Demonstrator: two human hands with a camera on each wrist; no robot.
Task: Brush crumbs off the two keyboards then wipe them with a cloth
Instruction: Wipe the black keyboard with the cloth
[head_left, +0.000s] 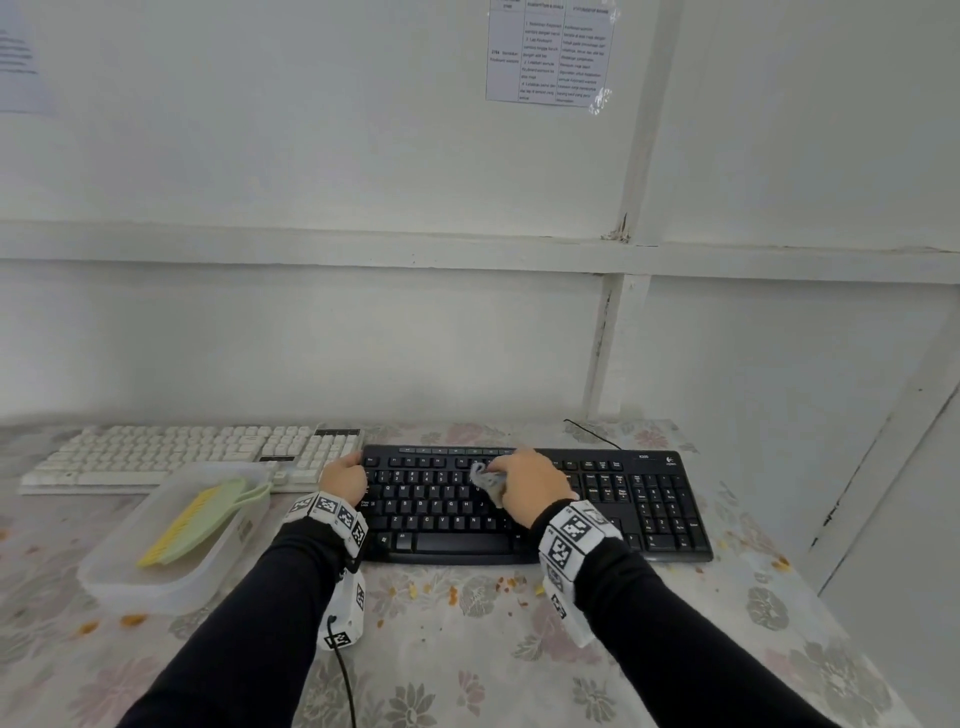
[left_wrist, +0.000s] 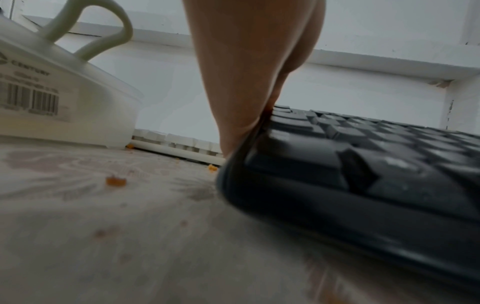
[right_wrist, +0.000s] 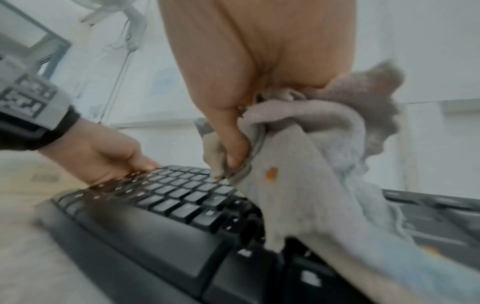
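Note:
A black keyboard (head_left: 649, 509) lies in front of me on the flowered tablecloth (head_left: 467, 649). My left hand (head_left: 344, 479) grips its left end, fingers curled over the top corner; the left wrist view shows the hand (left_wrist: 246, 82) pressed against that edge of the black keyboard (left_wrist: 363, 164). My right hand (head_left: 530, 483) holds a bunched grey cloth (head_left: 488, 483) down on the upper middle keys. In the right wrist view the thumb pinches the cloth (right_wrist: 311, 164), which carries an orange crumb. A white keyboard (head_left: 182, 452) lies behind at the left.
A clear plastic tub (head_left: 130, 577) with a green, yellow-bristled brush (head_left: 192, 519) stands left of the black keyboard. Orange crumbs (head_left: 452, 592) dot the tablecloth in front. A white wall runs close behind; the table's right edge is near the keyboard's right end.

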